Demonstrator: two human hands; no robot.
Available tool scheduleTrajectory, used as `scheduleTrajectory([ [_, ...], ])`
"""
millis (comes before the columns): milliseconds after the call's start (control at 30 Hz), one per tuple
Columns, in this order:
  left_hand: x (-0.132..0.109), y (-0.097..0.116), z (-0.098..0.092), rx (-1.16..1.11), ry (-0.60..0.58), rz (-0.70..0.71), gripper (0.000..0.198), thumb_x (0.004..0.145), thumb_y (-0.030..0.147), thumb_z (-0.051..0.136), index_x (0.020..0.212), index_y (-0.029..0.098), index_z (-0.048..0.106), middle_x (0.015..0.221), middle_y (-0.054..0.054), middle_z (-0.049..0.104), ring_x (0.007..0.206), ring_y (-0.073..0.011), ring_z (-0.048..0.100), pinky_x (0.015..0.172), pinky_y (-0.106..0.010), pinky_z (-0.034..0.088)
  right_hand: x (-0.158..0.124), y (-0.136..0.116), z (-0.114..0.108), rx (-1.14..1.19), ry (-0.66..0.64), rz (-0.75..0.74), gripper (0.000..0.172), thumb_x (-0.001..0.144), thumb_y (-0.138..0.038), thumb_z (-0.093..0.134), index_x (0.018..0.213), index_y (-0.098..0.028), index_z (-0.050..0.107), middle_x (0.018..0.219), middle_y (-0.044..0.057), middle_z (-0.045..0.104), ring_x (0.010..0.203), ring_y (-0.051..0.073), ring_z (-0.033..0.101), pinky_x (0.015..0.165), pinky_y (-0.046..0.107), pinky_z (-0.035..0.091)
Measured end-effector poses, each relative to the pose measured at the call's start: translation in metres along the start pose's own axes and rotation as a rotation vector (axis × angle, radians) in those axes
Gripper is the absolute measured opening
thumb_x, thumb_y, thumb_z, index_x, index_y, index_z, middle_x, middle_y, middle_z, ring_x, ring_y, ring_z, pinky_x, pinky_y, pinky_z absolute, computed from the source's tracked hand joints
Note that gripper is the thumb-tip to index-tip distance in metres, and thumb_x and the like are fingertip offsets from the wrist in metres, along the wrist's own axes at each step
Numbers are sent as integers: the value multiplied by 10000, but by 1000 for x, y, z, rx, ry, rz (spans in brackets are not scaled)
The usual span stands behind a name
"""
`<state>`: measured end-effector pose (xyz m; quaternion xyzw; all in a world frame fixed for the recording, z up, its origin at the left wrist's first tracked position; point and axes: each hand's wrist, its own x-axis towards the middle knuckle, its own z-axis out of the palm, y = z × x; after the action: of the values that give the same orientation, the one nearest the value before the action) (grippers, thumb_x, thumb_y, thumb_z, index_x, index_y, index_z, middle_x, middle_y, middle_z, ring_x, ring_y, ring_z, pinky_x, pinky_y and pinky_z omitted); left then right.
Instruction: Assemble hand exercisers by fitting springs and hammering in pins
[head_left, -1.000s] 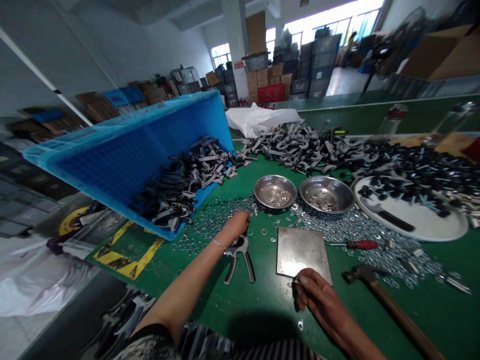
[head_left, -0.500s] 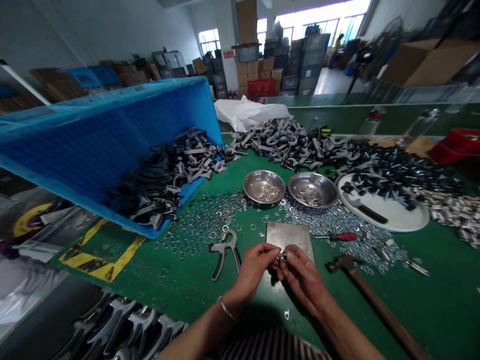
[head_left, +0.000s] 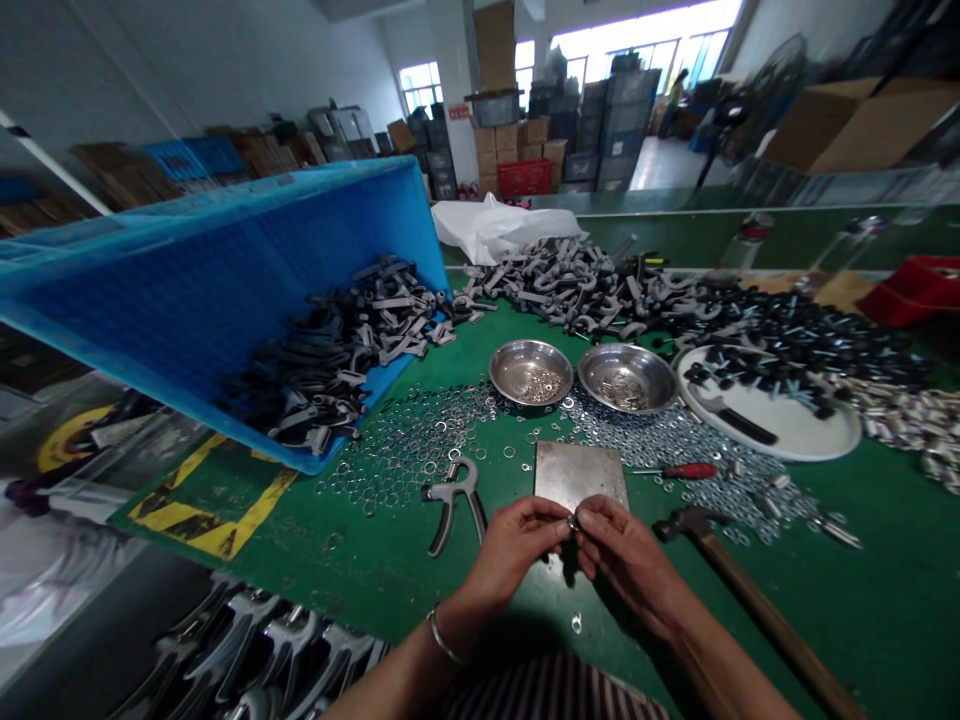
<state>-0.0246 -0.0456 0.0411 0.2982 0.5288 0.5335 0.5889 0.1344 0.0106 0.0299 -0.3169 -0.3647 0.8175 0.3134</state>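
Observation:
My left hand [head_left: 521,545] and my right hand [head_left: 619,545] meet over the near edge of a square metal plate [head_left: 579,472]. Between their pinched fingertips is a small shiny metal part [head_left: 573,521], mostly covered, so its exact kind is unclear. Left of my hands lies a grey and black hand grip [head_left: 454,500] with its handles toward me. A claw hammer [head_left: 739,585] with a wooden handle rests to the right. Beyond the plate's right side is a screwdriver [head_left: 688,470] with a red handle. One small metal ring piece [head_left: 576,624] lies near my body.
A tipped blue crate [head_left: 247,230] full of grey and black handle parts stands at left. Two steel bowls [head_left: 531,343] hold small metal pieces. Loose rings [head_left: 405,445] spread around them. A white plate [head_left: 817,440] carries black-headed bolts. Finished-looking grips [head_left: 262,650] sit lower left.
My hands have shifted slightly right and down, still pinched together. The small metal part has turned between the fingertips and shows less. The view has moved a little.

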Motion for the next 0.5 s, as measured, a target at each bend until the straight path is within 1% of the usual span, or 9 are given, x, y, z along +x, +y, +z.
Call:
scheduleTrajectory([
  [167, 1, -4, 3, -43, 24, -14, 366, 688, 378, 839, 912, 113, 722, 814, -52, 708, 675, -109, 607, 653, -220, 478, -2, 3, -4, 16, -8, 20, 201, 874, -356, 722, 843, -182, 626, 591, -57, 464, 509, 84, 411, 481, 212, 397],
  [267, 2, -5, 3, -57, 25, -14, 372, 681, 392, 844, 904, 117, 726, 801, -49, 705, 675, -110, 608, 655, -221, 475, -1, -1, -3, 15, -6, 36, 209, 853, -357, 746, 824, -180, 638, 581, -58, 465, 485, 76, 394, 463, 207, 387],
  [333, 3, -7, 3, -64, 29, -9, 373, 668, 392, 852, 890, 119, 729, 795, -48, 705, 678, -112, 608, 658, -222, 475, 1, -3, -3, 55, 14, 87, 218, 819, -352, 781, 797, -181, 649, 593, -51, 486, 478, 69, 397, 447, 198, 380],
  [400, 4, -9, 1, -67, 26, -1, 373, 655, 391, 860, 877, 119, 735, 772, -44, 700, 661, -108, 601, 649, -221, 470, 1, -1, -8, 104, 49, 172, 203, 788, -333, 810, 775, -188, 668, 621, -31, 532, 493, 74, 440, 451, 195, 400],
  [433, 5, -11, 0, -69, 12, 4, 375, 651, 393, 861, 874, 119, 739, 764, -44, 700, 650, -105, 598, 644, -222, 468, 1, 2, -12, 105, 64, 198, 181, 777, -325, 818, 787, -197, 690, 650, -12, 575, 520, 89, 491, 472, 206, 436],
  [500, 8, -15, -3, -68, -27, 8, 377, 649, 406, 858, 875, 124, 749, 757, -46, 703, 630, -109, 597, 631, -231, 470, 2, 8, -22, 50, 64, 182, 159, 770, -338, 815, 856, -226, 742, 768, 47, 681, 628, 156, 618, 562, 275, 535],
])
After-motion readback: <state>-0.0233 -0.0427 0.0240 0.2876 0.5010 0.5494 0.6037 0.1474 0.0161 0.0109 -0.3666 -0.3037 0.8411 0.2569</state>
